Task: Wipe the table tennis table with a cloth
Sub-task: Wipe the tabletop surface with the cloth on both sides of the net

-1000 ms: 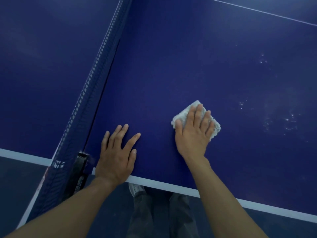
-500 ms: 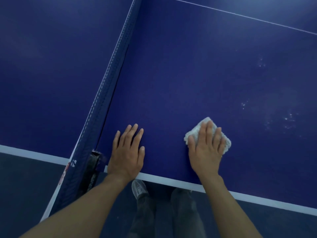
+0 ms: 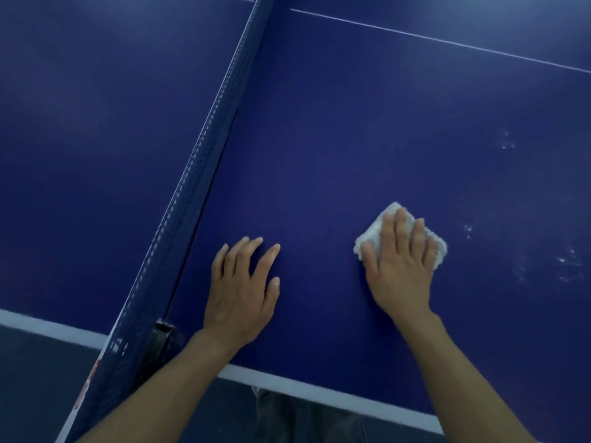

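Two hands are resting on the blue table tennis table (image 3: 335,129), both close to its near edge, where the white border line is running. The right hand (image 3: 399,270) is lying flat, fingers spread, pressing a folded white cloth (image 3: 374,233) against the surface; the cloth is pinned under the palm and fingers rather than pinched, with its corners showing beyond the fingertips and beside the thumb. The left hand (image 3: 243,292) is lying open and empty, palm down, bracing just beside the net (image 3: 192,174) near the net clamp (image 3: 160,340) at the table's near edge. Compared with a second ago, the cloth and right hand are sitting further to the right along the near edge, well apart from the left hand, and nearer to the pale specks (image 3: 566,263) marking the surface toward the right edge; the left hand is keeping roughly the same place by the net. This shift suggests that the strip beside the net is already covered and that the wiping is progressing rightward, toward the specks. The specks are lying just beyond the cloth, not yet touched, so the visibly soiled part of this half is probably still to be wiped, and most of the half toward the far edge appears untreated as well
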